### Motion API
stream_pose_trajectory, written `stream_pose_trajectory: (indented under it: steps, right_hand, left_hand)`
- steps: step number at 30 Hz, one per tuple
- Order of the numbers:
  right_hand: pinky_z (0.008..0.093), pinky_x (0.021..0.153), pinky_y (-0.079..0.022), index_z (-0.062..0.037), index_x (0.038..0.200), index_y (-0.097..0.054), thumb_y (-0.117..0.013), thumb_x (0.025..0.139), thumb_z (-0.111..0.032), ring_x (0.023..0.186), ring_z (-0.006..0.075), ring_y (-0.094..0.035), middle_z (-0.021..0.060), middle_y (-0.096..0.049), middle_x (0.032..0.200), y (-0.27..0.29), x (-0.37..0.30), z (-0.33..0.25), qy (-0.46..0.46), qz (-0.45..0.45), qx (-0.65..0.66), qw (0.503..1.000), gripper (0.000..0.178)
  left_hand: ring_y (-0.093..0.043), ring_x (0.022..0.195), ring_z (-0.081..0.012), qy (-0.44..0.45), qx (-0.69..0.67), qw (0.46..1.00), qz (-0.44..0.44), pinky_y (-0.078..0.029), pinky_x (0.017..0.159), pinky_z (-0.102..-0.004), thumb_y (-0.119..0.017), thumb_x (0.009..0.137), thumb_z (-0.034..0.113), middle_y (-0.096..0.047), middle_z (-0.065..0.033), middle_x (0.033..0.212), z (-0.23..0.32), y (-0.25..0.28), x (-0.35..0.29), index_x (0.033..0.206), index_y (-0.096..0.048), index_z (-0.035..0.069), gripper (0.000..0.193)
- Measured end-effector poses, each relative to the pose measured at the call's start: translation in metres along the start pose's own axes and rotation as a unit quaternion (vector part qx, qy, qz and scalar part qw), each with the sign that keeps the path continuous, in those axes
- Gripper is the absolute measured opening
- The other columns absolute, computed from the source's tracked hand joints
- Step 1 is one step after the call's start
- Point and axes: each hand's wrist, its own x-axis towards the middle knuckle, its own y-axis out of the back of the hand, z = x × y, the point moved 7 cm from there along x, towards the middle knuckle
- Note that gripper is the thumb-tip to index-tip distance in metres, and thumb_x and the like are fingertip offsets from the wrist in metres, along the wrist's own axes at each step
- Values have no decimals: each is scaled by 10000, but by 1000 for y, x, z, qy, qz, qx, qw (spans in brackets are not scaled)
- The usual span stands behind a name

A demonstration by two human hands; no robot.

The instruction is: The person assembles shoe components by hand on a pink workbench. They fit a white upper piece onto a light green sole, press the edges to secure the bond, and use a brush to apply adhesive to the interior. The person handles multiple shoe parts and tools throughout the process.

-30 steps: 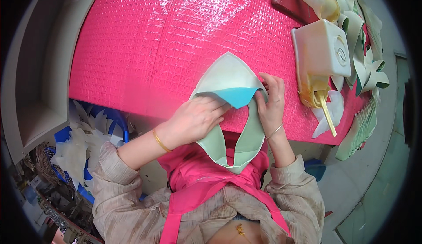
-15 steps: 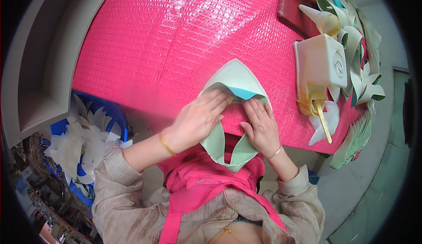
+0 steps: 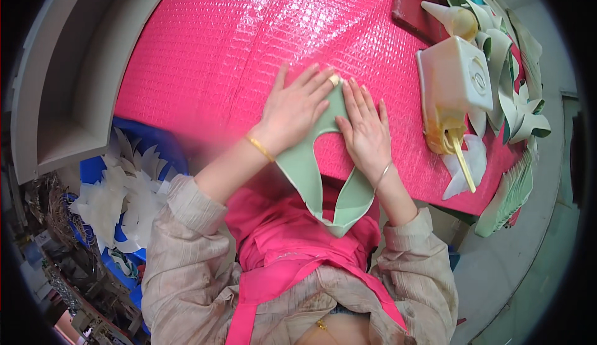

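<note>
A pale green shoe upper lies with its pointed front on the pink table and its looped rear part hanging over the near edge, towards my apron. My left hand is spread over the left side of the front, fingers stretched out and a ring on one of them. Across from it, my right hand rests on the right side, its fingers straight and pointing away from me. Both hands press flat, covering much of the front part. The fingertips of the two hands nearly meet at the far tip.
On the right stands a white plastic glue pot with a yellow-handled brush. Beyond it lie several curled pale pieces and a stack of green uppers. A blue bin of white scraps and a grey shelf are left.
The blue-lined flap that stood raised is now folded down flat, showing green. Both hands have slid away from me, from the opening to the upper's front, with fingers straightened.
</note>
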Motion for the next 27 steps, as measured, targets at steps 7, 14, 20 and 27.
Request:
stream_pose_trajectory:
  steps: [7,14,20,27]
  right_hand:
    - [503,1075,-165,-89,1404,-266,-502,845,-460,1343,265,-249,101,-260,1458,13,-54,13,33,-96,-18,995,712]
    - [441,1090,-178,-42,1381,-291,-446,828,-584,1345,269,-241,147,-282,1438,1,-1,-12,102,-24,-12,994,790]
    - [427,1054,-263,-32,1345,-334,-508,864,-430,1286,311,-318,166,-332,1393,6,-20,-10,114,-64,72,989,648]
    - [212,612,-455,2,871,-630,-569,871,-234,684,96,-601,68,-626,757,204,9,87,-1,-13,435,900,244]
  left_hand:
    - [-331,1300,-217,-66,-60,990,-110,-201,1074,-512,-466,899,261,-390,-24,1384,-15,22,-67,1254,-487,104,388]
    - [-473,1193,-244,-143,-124,977,-100,-335,1022,-450,-530,859,192,-546,-74,1238,0,29,-37,1139,-588,73,310]
    - [-560,1075,-264,-25,-167,982,-89,-423,931,-378,-536,869,210,-614,-117,1115,-10,34,-28,1011,-651,31,255]
    - [-601,889,-325,120,-284,946,-102,-473,752,-373,-535,855,222,-595,-202,1079,-3,42,-20,1038,-617,-11,307]
